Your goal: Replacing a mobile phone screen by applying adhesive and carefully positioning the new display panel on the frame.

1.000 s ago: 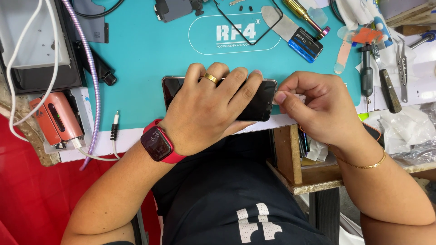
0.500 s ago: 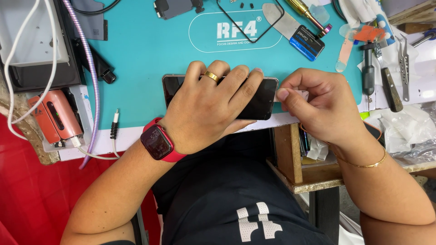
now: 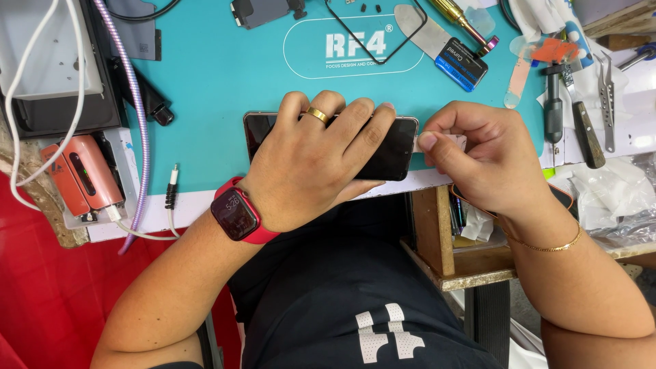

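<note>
Teal matting (image 3: 219, 75) was seen covering the counter (image 3: 191, 205), with an orange device (image 3: 82, 174) and a white cable (image 3: 20, 102) lying at its far left edge, beside a purple braided cable (image 3: 139, 130). Nearer the middle, a dark smartphone (image 3: 393, 147) was laid flat, screen up, along the near edge of the mat. It was pressed down by the left hand (image 3: 311, 160), whose fingers were spread across the glass; a gold ring (image 3: 316, 114) was worn on one finger and a red smartwatch (image 3: 238, 213) on the wrist. At the phone's right end, a small pale strip (image 3: 451, 140) was pinched between thumb and curled fingers of the right hand (image 3: 488, 160), touching or just beside the phone's edge; which could not be told. A thin gold bracelet (image 3: 547, 246) was worn on that wrist. Further right, a blue-labelled metal spatula (image 3: 444, 44), a black-handled tool (image 3: 553, 106) and tweezers (image 3: 607, 92) were left lying near the mat's right edge.
</note>
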